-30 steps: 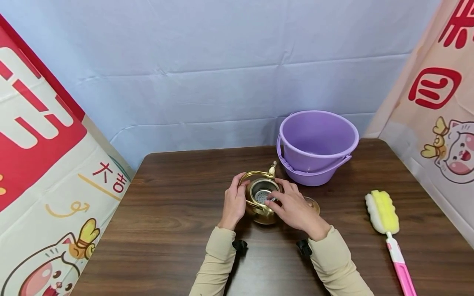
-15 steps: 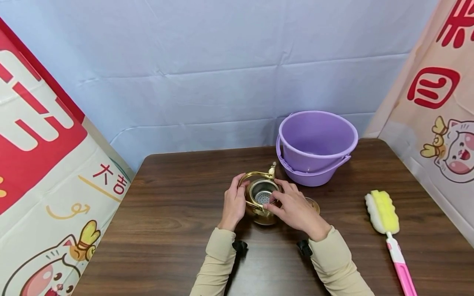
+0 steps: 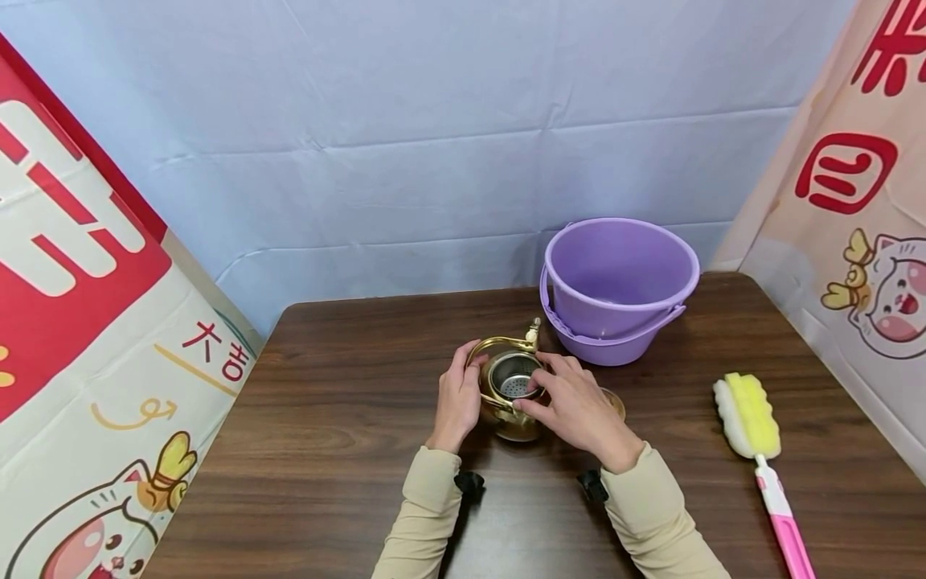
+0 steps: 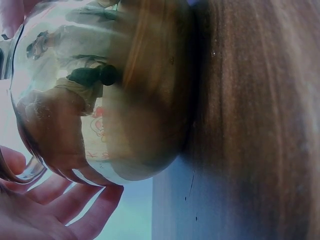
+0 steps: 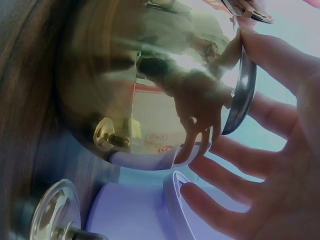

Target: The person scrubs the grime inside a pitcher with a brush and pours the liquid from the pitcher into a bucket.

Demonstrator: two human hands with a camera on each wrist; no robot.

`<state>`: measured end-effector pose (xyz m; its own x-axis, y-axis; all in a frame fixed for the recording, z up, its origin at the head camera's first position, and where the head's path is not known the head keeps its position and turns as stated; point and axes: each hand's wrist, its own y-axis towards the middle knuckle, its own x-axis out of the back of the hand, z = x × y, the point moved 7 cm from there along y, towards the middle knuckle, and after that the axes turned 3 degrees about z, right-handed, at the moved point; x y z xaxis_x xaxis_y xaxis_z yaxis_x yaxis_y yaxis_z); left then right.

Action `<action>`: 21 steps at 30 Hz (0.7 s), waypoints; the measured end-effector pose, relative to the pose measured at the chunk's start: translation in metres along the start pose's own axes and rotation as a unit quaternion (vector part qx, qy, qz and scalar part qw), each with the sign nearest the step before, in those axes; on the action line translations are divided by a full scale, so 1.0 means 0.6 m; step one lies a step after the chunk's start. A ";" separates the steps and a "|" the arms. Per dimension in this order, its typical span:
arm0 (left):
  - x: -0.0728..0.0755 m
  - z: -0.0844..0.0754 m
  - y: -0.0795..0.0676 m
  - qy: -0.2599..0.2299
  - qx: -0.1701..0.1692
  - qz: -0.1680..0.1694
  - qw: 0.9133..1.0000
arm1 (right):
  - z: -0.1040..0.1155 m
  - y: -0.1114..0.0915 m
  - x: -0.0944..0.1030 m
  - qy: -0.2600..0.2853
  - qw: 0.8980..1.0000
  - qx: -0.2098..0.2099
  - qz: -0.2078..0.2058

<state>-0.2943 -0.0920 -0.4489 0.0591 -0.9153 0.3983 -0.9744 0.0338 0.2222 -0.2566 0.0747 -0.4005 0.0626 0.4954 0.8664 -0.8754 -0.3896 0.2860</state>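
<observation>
A shiny brass teapot (image 3: 515, 430) stands lidless on the table, a perforated metal strainer (image 3: 514, 386) sitting in its mouth. Its gold handle (image 3: 499, 341) is folded toward the left side. My left hand (image 3: 458, 398) holds the pot's left side, fingers against the body by the handle in the left wrist view. With thumb and index finger my right hand (image 3: 582, 406) pinches the rim at the mouth, the index fingertip inside the strainer. Its other fingers lie along the pot's far right side. The round lid (image 5: 57, 212) rests beside the pot, partly behind the right hand in the head view.
Behind and right of the pot stands a purple bucket (image 3: 615, 322) with its handle hanging down in front. A sponge brush (image 3: 752, 418) with a pink and white handle lies at the right of the brown wooden table (image 3: 325, 418). Fabric backdrops surround the table.
My right thumb and index finger have shifted slightly at the strainer's rim. The left hand and the teapot stay about where they were.
</observation>
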 end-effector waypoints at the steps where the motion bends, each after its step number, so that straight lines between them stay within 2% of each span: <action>1: 0.000 0.000 0.000 0.000 0.000 0.000 1.000 | 0.000 0.000 0.000 -0.002 1.000 -0.001 0.001; 10: -0.001 0.002 0.000 -0.001 0.005 -0.005 1.000 | 0.003 0.003 0.003 -0.014 1.000 -0.008 -0.009; 21: -0.002 0.001 0.001 0.002 0.000 -0.010 1.000 | -0.003 0.001 0.002 0.004 0.999 -0.023 -0.030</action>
<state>-0.2948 -0.0913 -0.4498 0.0791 -0.9140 0.3979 -0.9729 0.0162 0.2306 -0.2582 0.0765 -0.4001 0.1108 0.5231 0.8451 -0.8915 -0.3234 0.3171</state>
